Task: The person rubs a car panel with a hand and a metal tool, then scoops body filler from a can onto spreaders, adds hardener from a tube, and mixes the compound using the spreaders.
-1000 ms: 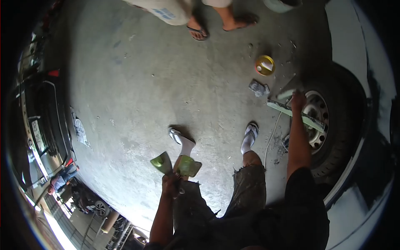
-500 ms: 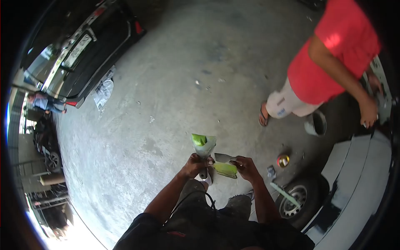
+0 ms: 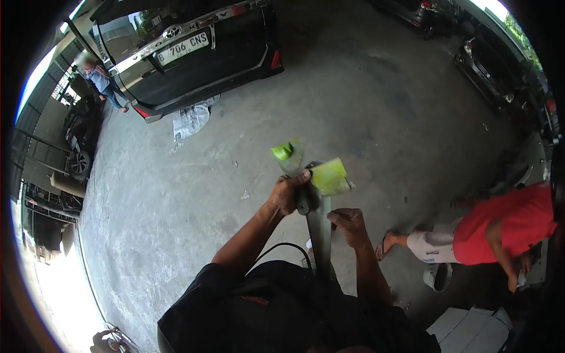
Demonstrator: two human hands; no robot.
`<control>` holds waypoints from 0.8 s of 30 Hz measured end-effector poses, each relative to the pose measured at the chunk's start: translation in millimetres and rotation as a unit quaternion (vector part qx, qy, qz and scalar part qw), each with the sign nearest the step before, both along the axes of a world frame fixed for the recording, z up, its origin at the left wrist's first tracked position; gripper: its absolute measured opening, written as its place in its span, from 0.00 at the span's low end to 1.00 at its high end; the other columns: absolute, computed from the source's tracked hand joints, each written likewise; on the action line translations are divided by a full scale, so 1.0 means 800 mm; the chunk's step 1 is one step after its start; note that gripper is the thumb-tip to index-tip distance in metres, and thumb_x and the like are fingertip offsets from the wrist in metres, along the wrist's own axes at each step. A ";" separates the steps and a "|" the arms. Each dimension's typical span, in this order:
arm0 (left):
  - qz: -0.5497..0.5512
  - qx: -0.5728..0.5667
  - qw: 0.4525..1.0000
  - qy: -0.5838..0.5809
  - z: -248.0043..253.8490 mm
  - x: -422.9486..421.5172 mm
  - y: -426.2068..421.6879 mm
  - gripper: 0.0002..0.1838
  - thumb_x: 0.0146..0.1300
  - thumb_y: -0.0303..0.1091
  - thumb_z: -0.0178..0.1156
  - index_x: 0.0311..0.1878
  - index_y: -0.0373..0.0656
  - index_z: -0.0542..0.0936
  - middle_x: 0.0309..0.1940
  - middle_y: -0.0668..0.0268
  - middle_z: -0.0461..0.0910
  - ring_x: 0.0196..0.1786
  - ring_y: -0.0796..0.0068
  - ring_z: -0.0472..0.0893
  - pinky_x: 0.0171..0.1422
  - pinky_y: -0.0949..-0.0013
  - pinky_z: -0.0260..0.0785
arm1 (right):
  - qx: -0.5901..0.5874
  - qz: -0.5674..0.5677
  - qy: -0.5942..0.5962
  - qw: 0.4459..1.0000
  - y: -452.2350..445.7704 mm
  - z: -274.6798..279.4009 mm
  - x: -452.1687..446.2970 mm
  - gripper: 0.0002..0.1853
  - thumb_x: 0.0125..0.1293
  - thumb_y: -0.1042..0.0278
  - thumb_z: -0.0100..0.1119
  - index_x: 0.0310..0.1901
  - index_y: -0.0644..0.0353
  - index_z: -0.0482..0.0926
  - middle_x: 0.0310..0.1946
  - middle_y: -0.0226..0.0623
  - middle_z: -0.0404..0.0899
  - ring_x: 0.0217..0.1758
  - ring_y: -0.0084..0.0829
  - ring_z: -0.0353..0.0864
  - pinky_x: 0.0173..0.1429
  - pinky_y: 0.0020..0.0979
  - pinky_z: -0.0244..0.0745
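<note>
My left hand point(image 3: 283, 193) is closed around a putty knife point(image 3: 296, 157), its wide blade pointing away from me with a lump of bright green putty point(image 3: 283, 151) on it. The dark handle end pokes out below the fist. Against my left thumb sits a flat plate smeared with yellow-green putty point(image 3: 331, 177); the thumb seems to pin it beside the knife. My right hand point(image 3: 349, 226) is just below and right of the plate, fingers pinched. A pale grey flat blade point(image 3: 325, 210) appears at its fingertips, partly blurred.
A black car point(image 3: 218, 65) stands at upper left, plastic sheeting point(image 3: 191, 122) beneath its rear. A person in a red shirt point(image 3: 500, 226) leans over at right, near a bucket point(image 3: 438, 276). Another person point(image 3: 103, 82) stands far left. Pale panels point(image 3: 471, 329) lie lower right; more cars point(image 3: 485, 67) are upper right.
My view has swung right and up, bringing more cars into sight; the wheel and tin have left it. Both hands are higher in view, with the putty-smeared plate now above my right hand.
</note>
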State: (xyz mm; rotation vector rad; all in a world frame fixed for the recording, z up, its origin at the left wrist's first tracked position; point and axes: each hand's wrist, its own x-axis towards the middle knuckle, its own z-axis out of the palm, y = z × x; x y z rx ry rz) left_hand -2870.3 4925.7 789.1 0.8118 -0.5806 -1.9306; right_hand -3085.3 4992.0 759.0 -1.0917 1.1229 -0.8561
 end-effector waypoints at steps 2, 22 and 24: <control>0.041 -0.011 0.998 0.055 0.000 0.015 -0.072 0.20 0.64 0.37 0.64 0.55 0.35 0.76 0.51 0.57 0.79 0.55 0.61 0.78 0.61 0.58 0.71 | 0.014 0.037 0.045 0.998 -0.037 -0.008 -0.001 0.10 0.61 0.69 0.63 0.30 0.69 0.84 0.23 0.32 0.81 0.28 0.20 0.77 0.34 0.25 0.71; 0.222 -0.042 0.974 0.002 -0.010 -0.009 -0.714 0.13 0.59 0.29 0.69 0.46 0.37 0.81 0.39 0.65 0.82 0.41 0.70 0.82 0.49 0.64 0.76 | -0.116 -0.137 0.148 0.973 -0.647 0.009 -0.111 0.17 0.72 0.64 0.52 0.54 0.66 0.79 0.39 0.40 0.84 0.40 0.28 0.83 0.44 0.29 0.77; 0.188 -0.046 0.981 -0.014 -0.004 -0.040 -0.775 0.12 0.58 0.30 0.69 0.44 0.37 0.81 0.39 0.64 0.82 0.40 0.70 0.82 0.47 0.64 0.76 | -0.160 -0.184 0.093 0.965 -0.730 0.046 -0.076 0.20 0.72 0.63 0.53 0.60 0.65 0.74 0.46 0.38 0.82 0.45 0.28 0.81 0.46 0.30 0.76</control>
